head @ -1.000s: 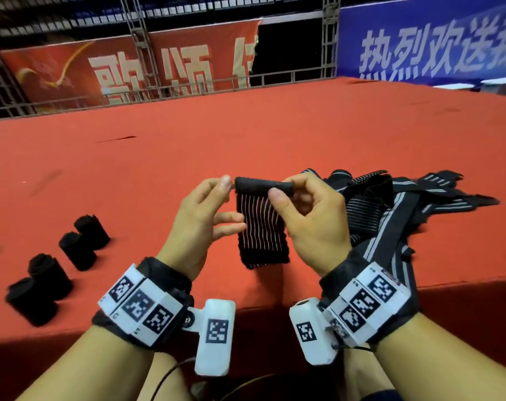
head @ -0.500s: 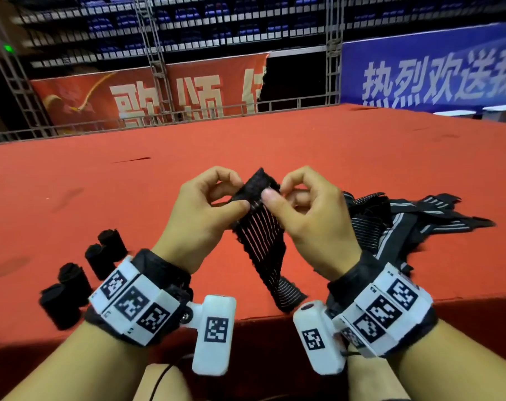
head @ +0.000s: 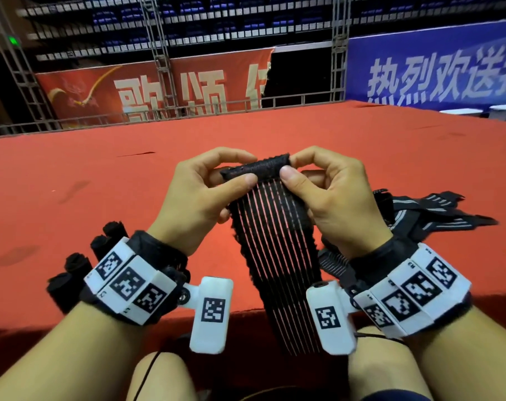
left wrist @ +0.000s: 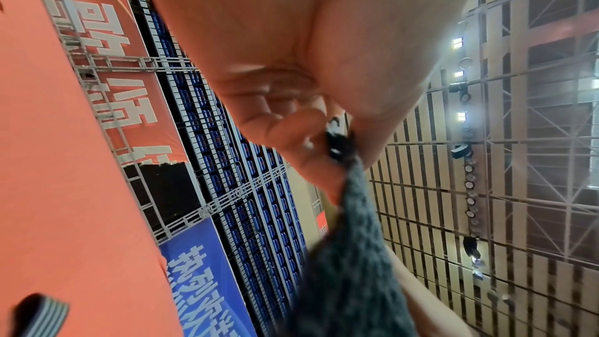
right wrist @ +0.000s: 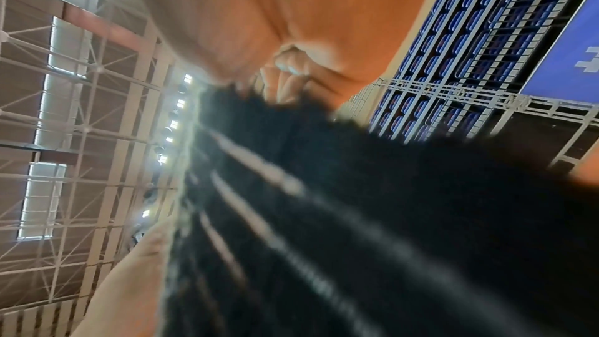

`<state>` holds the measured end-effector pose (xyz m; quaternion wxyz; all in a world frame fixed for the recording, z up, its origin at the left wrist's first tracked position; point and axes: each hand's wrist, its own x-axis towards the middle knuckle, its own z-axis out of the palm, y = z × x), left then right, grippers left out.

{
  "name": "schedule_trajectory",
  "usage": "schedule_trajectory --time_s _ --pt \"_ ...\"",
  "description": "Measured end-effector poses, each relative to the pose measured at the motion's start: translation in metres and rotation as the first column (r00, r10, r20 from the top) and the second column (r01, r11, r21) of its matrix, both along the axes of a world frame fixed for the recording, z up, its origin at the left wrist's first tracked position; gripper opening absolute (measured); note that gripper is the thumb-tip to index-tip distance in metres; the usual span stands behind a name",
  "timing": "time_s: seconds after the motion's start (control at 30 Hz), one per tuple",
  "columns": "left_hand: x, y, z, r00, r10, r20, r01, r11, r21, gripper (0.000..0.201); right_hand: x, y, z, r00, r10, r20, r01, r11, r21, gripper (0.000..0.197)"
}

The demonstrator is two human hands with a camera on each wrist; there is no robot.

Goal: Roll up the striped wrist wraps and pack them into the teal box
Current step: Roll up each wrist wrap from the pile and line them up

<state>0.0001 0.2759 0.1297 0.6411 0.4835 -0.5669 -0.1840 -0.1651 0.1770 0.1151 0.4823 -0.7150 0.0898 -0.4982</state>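
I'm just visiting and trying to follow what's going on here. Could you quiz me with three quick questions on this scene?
1. True or false: the striped wrap is held by one hand only.
2. Where do the finished black rolls lie? A) by the left wrist B) on the loose pile C) in a box
3. Fill in: the wrap's free end hangs past the edge of the red ____.

Key: 1. False; the left hand and right hand both pinch its top edge. 2. A. 3. Table.
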Motion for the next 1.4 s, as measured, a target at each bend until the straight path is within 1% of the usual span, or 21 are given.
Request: schedule_trajectory --time_s 0.1,0.17,0.27,0.33,0.4,0.47,0.57,0.7,0.83,1.0,1.07,1.1,1.17,1.2,1.23,1.27,1.3,1.4 --pt "0.005 -0.008 -0.016 0.999 0.042 -0.016 -0.040 0.997 0.073 0.016 0.004 -0.006 -0.016 0.997 0.006 -0.072 -0.002 0.999 0.048 0.005" --pt "0.012 -0.016 -0.033 0.997 0.076 -0.014 -0.074 0.987 0.143 0.015 0.010 -0.015 -0.033 0.989 -0.016 -0.146 0.024 0.998 0.053 0.009" --pt "0.025 -0.027 -0.060 0.992 0.126 -0.002 -0.123 0.967 0.223 0.013 0.020 -0.033 -0.059 0.956 -0.103 -0.276 0.103 0.995 -0.012 0.020" --pt "0.034 -0.035 -0.077 0.988 0.151 0.030 -0.154 0.956 0.251 0.012 0.027 -0.044 -0.074 0.925 -0.148 -0.351 0.135 0.989 -0.061 0.021" --pt "0.044 -0.044 -0.092 0.983 0.178 0.051 -0.185 0.947 0.262 0.014 0.036 -0.055 -0.088 0.906 -0.170 -0.388 0.157 0.985 -0.066 0.020" --pt "0.055 -0.053 -0.106 0.974 0.218 0.067 -0.228 0.935 0.270 0.015 0.046 -0.065 -0.100 0.895 -0.161 -0.415 0.170 0.985 -0.017 0.021" --pt "0.071 -0.070 -0.121 0.959 0.270 0.082 -0.283 0.914 0.291 0.015 0.064 -0.078 -0.115 0.891 -0.117 -0.438 0.181 0.978 0.106 0.020" --pt "0.089 -0.095 -0.133 0.960 0.279 0.007 -0.261 0.889 0.376 0.007 0.092 -0.097 -0.121 0.896 -0.069 -0.438 0.192 0.951 0.242 0.011" --pt "0.109 -0.123 -0.141 0.952 0.295 -0.081 -0.231 0.866 0.444 0.005 0.123 -0.121 -0.131 0.888 -0.082 -0.452 0.240 0.921 0.305 0.016" --pt "0.134 -0.167 -0.156 0.936 0.308 -0.171 -0.205 0.871 0.447 0.006 0.159 -0.157 -0.147 0.868 -0.139 -0.476 0.304 0.908 0.290 0.019" --pt "0.144 -0.185 -0.166 0.939 0.290 -0.186 -0.179 0.872 0.456 0.007 0.169 -0.175 -0.156 0.848 -0.112 -0.519 0.301 0.906 0.298 0.010" --pt "0.147 -0.191 -0.172 0.946 0.265 -0.188 -0.149 0.868 0.474 0.010 0.174 -0.181 -0.160 0.828 -0.079 -0.556 0.295 0.903 0.311 0.020" --pt "0.149 -0.201 -0.184 0.960 0.218 -0.174 -0.093 0.838 0.538 0.033 0.178 -0.189 -0.170 0.769 -0.018 -0.639 0.294 0.898 0.328 0.062" --pt "0.148 -0.204 -0.189 0.962 0.208 -0.175 -0.074 0.818 0.570 0.046 0.178 -0.190 -0.174 0.740 -0.016 -0.673 0.313 0.893 0.323 0.073" --pt "0.147 -0.205 -0.193 0.961 0.205 -0.187 -0.056 0.803 0.593 0.053 0.177 -0.189 -0.177 0.719 -0.024 -0.694 0.337 0.886 0.318 0.076" --pt "0.144 -0.205 -0.197 0.958 0.203 -0.202 -0.040 0.793 0.607 0.055 0.175 -0.189 -0.180 0.712 -0.029 -0.702 0.354 0.878 0.323 0.073" --pt "0.141 -0.205 -0.199 0.959 0.196 -0.205 -0.029 0.788 0.615 0.052 0.172 -0.187 -0.181 0.707 -0.029 -0.707 0.367 0.869 0.331 0.066" --pt "0.129 -0.203 -0.201 0.979 0.167 -0.115 -0.063 0.789 0.611 0.035 0.158 -0.179 -0.179 0.692 -0.048 -0.721 0.386 0.868 0.313 0.044"
